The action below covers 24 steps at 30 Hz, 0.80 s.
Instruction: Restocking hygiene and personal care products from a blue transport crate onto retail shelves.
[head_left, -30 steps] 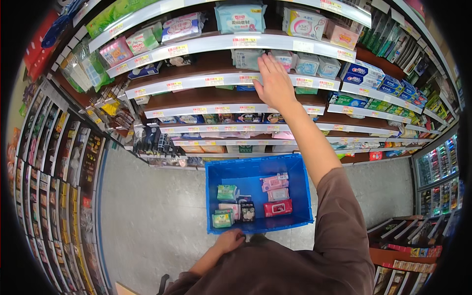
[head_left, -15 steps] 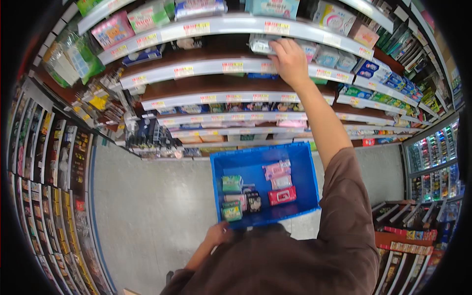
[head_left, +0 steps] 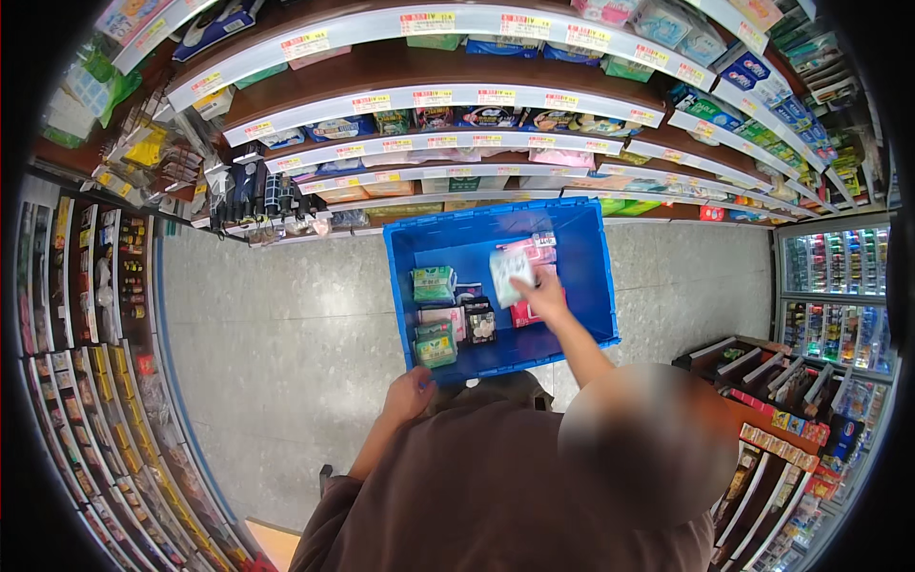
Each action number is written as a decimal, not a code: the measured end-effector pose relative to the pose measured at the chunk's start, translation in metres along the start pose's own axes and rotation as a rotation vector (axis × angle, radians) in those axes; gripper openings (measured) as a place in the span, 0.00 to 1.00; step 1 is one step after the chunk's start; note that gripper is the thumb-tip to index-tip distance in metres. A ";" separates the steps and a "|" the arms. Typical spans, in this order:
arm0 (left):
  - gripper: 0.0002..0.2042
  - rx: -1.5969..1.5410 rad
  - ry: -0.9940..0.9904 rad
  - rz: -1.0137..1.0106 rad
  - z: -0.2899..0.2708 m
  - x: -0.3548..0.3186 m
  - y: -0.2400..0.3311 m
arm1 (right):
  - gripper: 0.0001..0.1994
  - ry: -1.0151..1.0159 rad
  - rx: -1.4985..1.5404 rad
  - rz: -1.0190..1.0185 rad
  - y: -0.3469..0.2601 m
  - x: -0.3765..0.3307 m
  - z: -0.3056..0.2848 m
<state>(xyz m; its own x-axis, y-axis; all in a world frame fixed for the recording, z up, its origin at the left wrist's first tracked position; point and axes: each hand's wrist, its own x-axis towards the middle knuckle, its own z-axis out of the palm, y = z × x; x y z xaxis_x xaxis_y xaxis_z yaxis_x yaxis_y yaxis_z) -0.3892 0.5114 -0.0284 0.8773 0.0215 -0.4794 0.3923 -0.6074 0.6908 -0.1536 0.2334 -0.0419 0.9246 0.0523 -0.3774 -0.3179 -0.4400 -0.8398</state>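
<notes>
My right hand (head_left: 544,297) grips a small white soft pack (head_left: 512,275), slightly smeared by motion, inside the open blue crate (head_left: 593,276). Beneath and beside it lie pink packs (head_left: 541,248) and a red wipes pack (head_left: 525,314), partly covered by the hand. Along the crate's left side sit a green pack (head_left: 434,284), a second green pack (head_left: 436,347), a pale pink pack (head_left: 441,319) and a black pack (head_left: 479,322). At the near left corner my left hand (head_left: 411,392) is closed on the crate's rim, some fingers hidden.
Shelves (head_left: 438,98) of packaged goods with price tags run across the front. Small packets and dark goods (head_left: 267,191) hang at the front left. Racks (head_left: 86,400) line the left side. A lit drinks cooler (head_left: 834,305) and a low snack rack (head_left: 772,381) stand at right.
My right hand has come down from the upper shelf into the crate with the white pack. The view has tilted downward. My left hand stays by the crate's near left corner.
</notes>
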 end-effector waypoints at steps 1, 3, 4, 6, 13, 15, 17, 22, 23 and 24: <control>0.14 0.013 -0.010 -0.020 -0.002 -0.003 0.004 | 0.18 -0.089 0.051 0.203 0.018 -0.012 0.013; 0.14 0.034 -0.034 -0.034 -0.005 -0.004 0.016 | 0.20 -0.311 -0.149 0.254 0.139 0.000 0.034; 0.14 0.031 -0.023 -0.045 -0.005 -0.006 0.014 | 0.22 -0.310 -0.279 0.227 0.151 -0.003 0.046; 0.14 0.028 -0.012 -0.067 -0.006 -0.012 0.012 | 0.24 -0.320 -0.407 0.198 0.167 -0.004 0.068; 0.14 0.104 -0.030 -0.169 -0.010 -0.027 0.000 | 0.32 -0.699 -0.549 0.326 0.230 0.008 0.122; 0.14 0.114 -0.025 -0.172 -0.009 -0.029 -0.003 | 0.25 -0.513 -0.778 0.226 0.208 -0.010 0.120; 0.14 0.072 -0.022 -0.188 -0.014 -0.027 0.003 | 0.27 -0.547 -0.804 0.219 0.194 -0.009 0.110; 0.13 0.078 0.005 -0.101 -0.006 -0.012 -0.001 | 0.31 -0.345 -0.733 0.133 0.145 0.010 0.060; 0.13 0.075 0.027 -0.075 -0.002 -0.010 -0.007 | 0.28 -0.283 -0.699 0.043 0.122 0.021 0.046; 0.13 0.073 0.033 -0.063 -0.002 -0.006 -0.005 | 0.24 -0.148 -0.611 -0.119 0.091 0.032 0.029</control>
<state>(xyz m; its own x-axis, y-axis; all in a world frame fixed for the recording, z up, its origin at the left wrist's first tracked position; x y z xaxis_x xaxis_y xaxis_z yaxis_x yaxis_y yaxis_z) -0.3958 0.5160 -0.0280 0.8608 0.0870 -0.5014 0.4268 -0.6599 0.6183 -0.1592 0.2214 -0.1418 0.8938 0.2362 -0.3813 0.0026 -0.8529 -0.5221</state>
